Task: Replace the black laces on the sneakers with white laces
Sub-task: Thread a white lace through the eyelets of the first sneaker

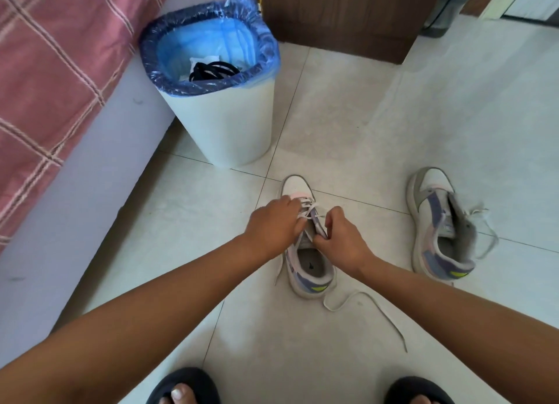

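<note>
A grey, white and lilac sneaker (305, 267) stands on the tiled floor in the middle, toe pointing away from me. A white lace (367, 297) is threaded through its front eyelets, and its loose end trails over the floor to the right. My left hand (272, 226) rests over the left side of the lacing, fingers curled on the lace. My right hand (343, 240) pinches the right eyelet flap by the tongue. A second sneaker (438, 228) stands to the right, its tongue pulled up and a white lace hanging loose. Black laces (213, 70) lie in the bin.
A white waste bin (222, 122) with a blue liner stands behind the sneakers on the left. A bed with a pink checked cover (45, 71) runs along the left. A brown wooden cabinet (348, 13) stands at the back. My feet in dark slippers (184, 388) show at the bottom.
</note>
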Demonstrator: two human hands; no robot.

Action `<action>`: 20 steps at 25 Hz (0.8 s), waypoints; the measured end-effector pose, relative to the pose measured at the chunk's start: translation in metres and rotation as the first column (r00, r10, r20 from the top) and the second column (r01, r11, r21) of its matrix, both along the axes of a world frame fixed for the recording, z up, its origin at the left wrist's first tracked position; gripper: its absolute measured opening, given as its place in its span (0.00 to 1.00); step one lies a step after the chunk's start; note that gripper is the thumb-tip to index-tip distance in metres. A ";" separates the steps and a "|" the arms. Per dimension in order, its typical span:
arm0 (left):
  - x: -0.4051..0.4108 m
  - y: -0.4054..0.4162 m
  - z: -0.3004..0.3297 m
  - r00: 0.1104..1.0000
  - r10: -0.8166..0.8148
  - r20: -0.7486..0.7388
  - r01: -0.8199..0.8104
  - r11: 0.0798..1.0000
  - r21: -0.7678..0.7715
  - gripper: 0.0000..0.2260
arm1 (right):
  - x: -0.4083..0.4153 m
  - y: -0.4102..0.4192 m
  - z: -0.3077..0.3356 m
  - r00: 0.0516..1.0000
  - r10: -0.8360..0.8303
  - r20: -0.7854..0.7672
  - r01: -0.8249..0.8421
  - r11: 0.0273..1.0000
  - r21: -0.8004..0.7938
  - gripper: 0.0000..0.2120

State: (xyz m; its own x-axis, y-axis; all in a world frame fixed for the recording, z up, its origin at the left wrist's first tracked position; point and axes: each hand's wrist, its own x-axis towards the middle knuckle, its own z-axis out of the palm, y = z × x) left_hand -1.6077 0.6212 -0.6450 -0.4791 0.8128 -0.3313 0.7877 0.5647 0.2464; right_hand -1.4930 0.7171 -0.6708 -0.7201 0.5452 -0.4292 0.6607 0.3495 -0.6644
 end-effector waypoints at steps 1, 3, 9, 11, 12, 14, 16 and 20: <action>0.003 0.016 -0.002 0.998 -0.033 -0.053 0.033 0.999 -0.009 0.15 | 0.000 0.000 0.001 1.000 -0.003 -0.006 0.003 1.000 -0.001 0.14; 0.003 0.035 -0.005 0.961 -0.178 -0.211 0.150 0.978 -0.144 0.14 | 0.001 0.000 0.003 1.000 -0.005 -0.009 0.005 1.000 -0.008 0.14; -0.002 0.023 -0.002 0.861 -0.396 -0.319 0.302 0.903 -0.305 0.13 | 0.001 0.002 0.004 1.000 -0.020 0.010 0.020 1.000 -0.006 0.12; -0.004 0.005 0.010 0.923 -0.350 -0.160 0.299 0.914 -0.274 0.10 | 0.001 0.003 0.006 0.999 -0.022 0.028 0.021 1.000 0.021 0.11; -0.007 -0.009 0.016 0.951 -0.308 0.038 0.307 0.912 -0.271 0.08 | 0.002 0.004 0.006 0.999 -0.031 0.031 0.030 0.999 0.023 0.11; -0.017 -0.043 0.023 0.873 -0.183 0.451 0.360 0.866 -0.346 0.06 | 0.003 0.006 0.006 0.997 -0.081 0.014 0.082 0.996 -0.023 0.12; -0.025 -0.079 0.025 0.760 0.015 0.649 0.381 0.799 -0.465 0.08 | 0.004 0.007 0.006 0.990 -0.139 0.018 0.140 0.987 -0.084 0.13; -0.025 -0.105 0.014 0.649 0.182 0.739 0.357 0.784 -0.507 0.08 | 0.004 0.007 0.005 0.981 -0.191 0.042 0.195 0.966 -0.172 0.12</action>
